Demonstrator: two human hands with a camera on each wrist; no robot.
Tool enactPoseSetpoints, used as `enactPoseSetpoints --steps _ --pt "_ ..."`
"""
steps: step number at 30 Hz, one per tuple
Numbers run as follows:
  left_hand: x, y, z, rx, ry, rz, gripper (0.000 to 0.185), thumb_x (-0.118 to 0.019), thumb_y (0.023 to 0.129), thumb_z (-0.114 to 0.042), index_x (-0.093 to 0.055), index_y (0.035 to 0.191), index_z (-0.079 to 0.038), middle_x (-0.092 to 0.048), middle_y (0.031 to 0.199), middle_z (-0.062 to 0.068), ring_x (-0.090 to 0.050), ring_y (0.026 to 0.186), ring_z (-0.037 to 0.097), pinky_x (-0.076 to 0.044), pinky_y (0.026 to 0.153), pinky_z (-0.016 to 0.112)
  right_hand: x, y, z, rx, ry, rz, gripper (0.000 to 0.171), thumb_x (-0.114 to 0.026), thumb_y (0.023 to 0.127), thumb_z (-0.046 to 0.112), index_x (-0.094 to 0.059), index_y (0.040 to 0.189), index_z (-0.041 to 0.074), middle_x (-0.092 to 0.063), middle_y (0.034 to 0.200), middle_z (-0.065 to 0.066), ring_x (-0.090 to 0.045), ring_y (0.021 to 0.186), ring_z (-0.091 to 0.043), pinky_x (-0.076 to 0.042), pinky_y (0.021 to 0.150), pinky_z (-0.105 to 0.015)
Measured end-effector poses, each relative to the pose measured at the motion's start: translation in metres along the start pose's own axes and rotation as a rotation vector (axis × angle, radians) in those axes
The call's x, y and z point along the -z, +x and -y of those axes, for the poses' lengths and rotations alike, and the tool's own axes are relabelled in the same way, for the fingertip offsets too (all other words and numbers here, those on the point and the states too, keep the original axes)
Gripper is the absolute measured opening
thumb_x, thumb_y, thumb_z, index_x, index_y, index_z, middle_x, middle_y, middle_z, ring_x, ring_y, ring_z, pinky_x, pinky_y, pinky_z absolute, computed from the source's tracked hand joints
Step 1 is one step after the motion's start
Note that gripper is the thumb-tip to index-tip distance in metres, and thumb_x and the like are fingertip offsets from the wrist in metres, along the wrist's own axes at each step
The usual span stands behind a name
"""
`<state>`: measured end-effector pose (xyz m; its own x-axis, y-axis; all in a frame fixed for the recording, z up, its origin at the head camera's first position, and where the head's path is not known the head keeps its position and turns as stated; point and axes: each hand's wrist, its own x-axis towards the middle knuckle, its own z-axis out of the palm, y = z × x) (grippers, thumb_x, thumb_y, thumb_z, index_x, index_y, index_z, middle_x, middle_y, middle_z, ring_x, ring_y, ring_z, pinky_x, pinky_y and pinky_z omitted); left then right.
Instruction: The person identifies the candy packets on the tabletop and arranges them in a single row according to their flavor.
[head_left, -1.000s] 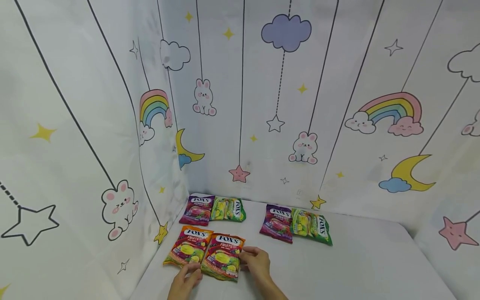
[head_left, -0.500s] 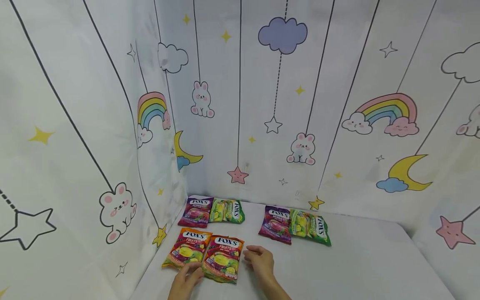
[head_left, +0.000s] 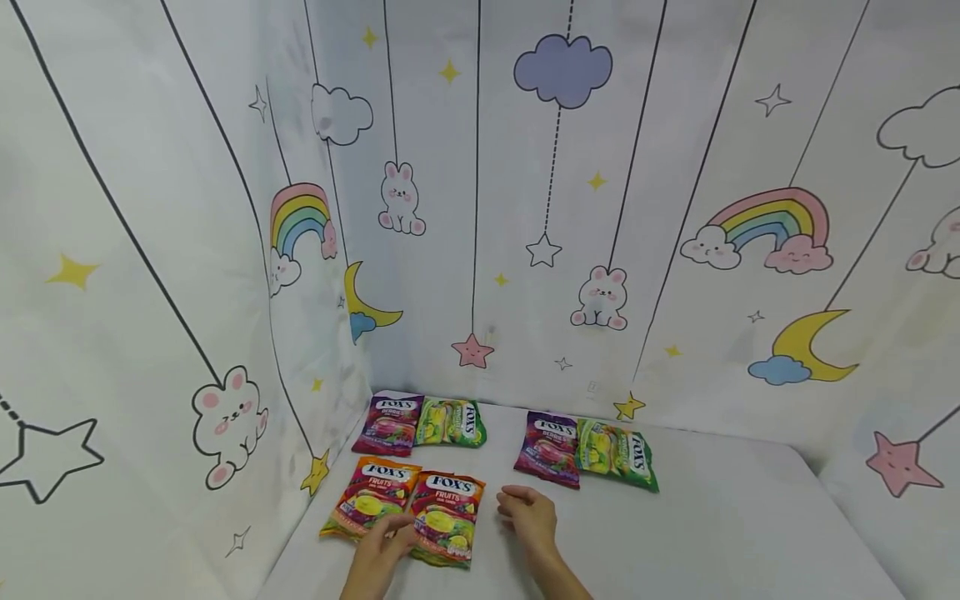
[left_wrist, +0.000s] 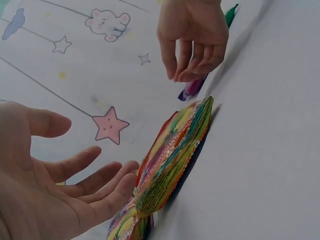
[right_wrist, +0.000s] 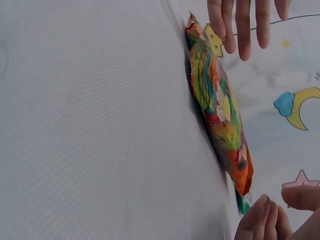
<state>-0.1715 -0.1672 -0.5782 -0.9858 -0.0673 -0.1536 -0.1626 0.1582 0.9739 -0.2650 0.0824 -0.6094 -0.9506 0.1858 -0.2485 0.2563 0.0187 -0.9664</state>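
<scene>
Two orange-topped FOX'S Fruits candy bags lie side by side at the table's near left, the right one (head_left: pixel 447 518) slightly overlapping the left one (head_left: pixel 371 498). My left hand (head_left: pixel 381 552) hovers around their lower edges, covering part of both. In the left wrist view, the fingers of the left hand (left_wrist: pixel 75 185) are spread and relaxed, with fingertips close to a bag's end (left_wrist: pixel 170 155). To the right of the pair, my right hand (head_left: pixel 531 523) is apart from the bags, fingers loosely bent and holding nothing; the right wrist view shows its thumb and fingers (right_wrist: pixel 265 220) beyond the bag's orange top.
Behind, a purple Berries bag (head_left: pixel 388 425) and a green candy bag (head_left: pixel 450 422) lie against each other at the back left. A second purple bag (head_left: pixel 549 448) and green bag (head_left: pixel 617 452) lie farther right. Printed white cloth walls (head_left: pixel 435 275) rise behind and left of the white table (head_left: pixel 720 517).
My right hand has let go of the right Fruits bag's side and moved off to the right. My left hand has shifted slightly right, over the bag's lower left corner. The bags stay put.
</scene>
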Motion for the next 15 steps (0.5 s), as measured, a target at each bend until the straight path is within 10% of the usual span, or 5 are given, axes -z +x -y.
enactPoseSetpoints --steps 15 --pt "-0.018 0.01 -0.027 -0.069 0.117 0.053 0.065 -0.06 0.101 -0.057 -0.061 0.134 -0.002 -0.065 0.132 0.017 -0.066 0.113 0.033 -0.058 0.09 0.05 0.013 0.011 0.0 -0.002 0.011 -0.061 0.026 -0.076 0.092 0.012 -0.073 0.114 0.0 -0.076 0.099 -0.009 -0.073 0.084 -0.018 -0.062 0.074 -0.038"
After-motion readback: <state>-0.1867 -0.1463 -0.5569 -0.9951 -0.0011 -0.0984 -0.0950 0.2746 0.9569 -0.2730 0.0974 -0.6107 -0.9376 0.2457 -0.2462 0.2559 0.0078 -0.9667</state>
